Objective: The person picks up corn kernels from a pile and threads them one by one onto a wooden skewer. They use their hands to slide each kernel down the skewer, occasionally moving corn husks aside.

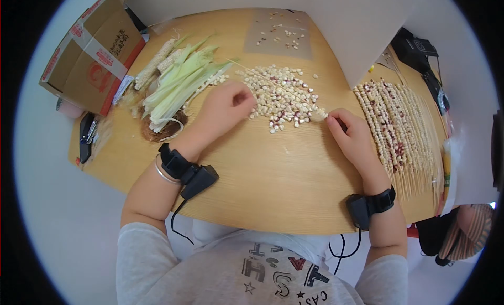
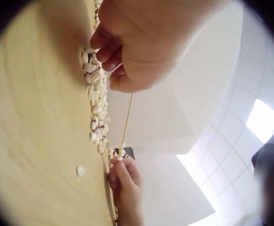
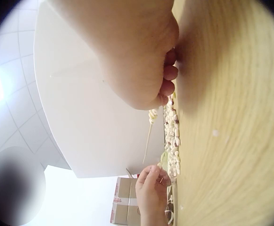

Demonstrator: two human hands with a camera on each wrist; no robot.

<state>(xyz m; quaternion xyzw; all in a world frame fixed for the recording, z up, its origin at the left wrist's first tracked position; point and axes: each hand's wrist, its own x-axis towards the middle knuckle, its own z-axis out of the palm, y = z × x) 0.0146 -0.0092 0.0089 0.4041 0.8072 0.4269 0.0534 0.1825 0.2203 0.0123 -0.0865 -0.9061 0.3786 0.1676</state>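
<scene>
- Far outboard of the left grip: cardboard box (image 1: 92, 53) and husked cobs (image 1: 176, 79), set well apart from the working gap, probably to keep it free.
- At the left hand (image 1: 227, 108): fingers curled and pinching the bare end of the skewer (image 2: 127, 117), seemingly to steady it (thumb hidden in the head view).
- Between the two grips: skewer spanning hand to hand, long axis running left to right across the table (image 1: 273, 184), held low just over the loose kernels (image 1: 281, 97). Heap directly beneath and beyond the span, likely so that kernels stay within fingertip reach of either grip.
- Right at the right grip: a short cluster of threaded kernels (image 2: 119, 153) bunched on that end of the skewer, touching the fingertips.
- At the right hand (image 1: 353, 132): fingers clenched round the loaded end, grasping skewer and cluster together. Cannot tell which end carries the sharp tip.
- Outboard of the right grip: finished skewers (image 1: 399, 121) laid side by side, long axes running away from the body, near but clear of the heap.
</scene>
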